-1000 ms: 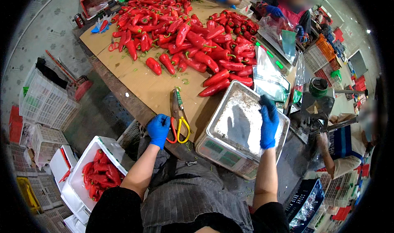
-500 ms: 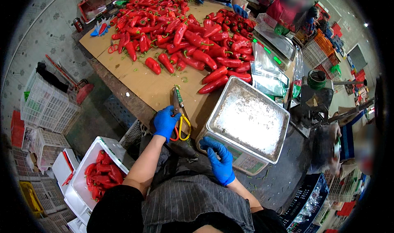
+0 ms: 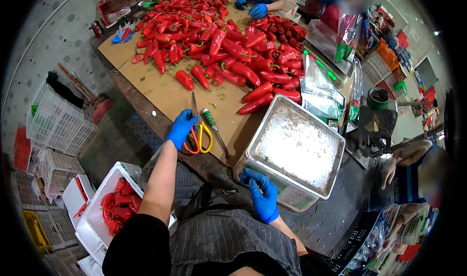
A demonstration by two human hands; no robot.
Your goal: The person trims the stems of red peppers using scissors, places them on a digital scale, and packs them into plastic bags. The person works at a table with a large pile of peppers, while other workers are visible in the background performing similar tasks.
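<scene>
My left hand (image 3: 183, 128), in a blue glove, is closed around a pair of scissors (image 3: 205, 140) with one red and one yellow handle loop; their blades point away from me over the cardboard. Just right of them lies a knife (image 3: 209, 119) with a green handle, its blade toward me. My right hand (image 3: 263, 194), also blue-gloved, hovers by the near left corner of a metal tray (image 3: 296, 142), fingers loosely bent and apart, nothing visible in them. The tray rests on a clear plastic bin (image 3: 287, 194). Beyond both hands spreads a heap of red peppers (image 3: 233, 49).
A white foam box (image 3: 93, 217) of red peppers stands low on my left, near stacked crates (image 3: 61, 120). Plastic bags (image 3: 323, 96) and a scale (image 3: 328, 45) lie right of the heap. Across the table a co-worker's blue-gloved hand (image 3: 258, 10) is near the peppers.
My left hand has moved left and away from me with the scissors, whose blades now show. The green-handled knife lies apart from them, turned handle-away. My right hand has barely moved.
</scene>
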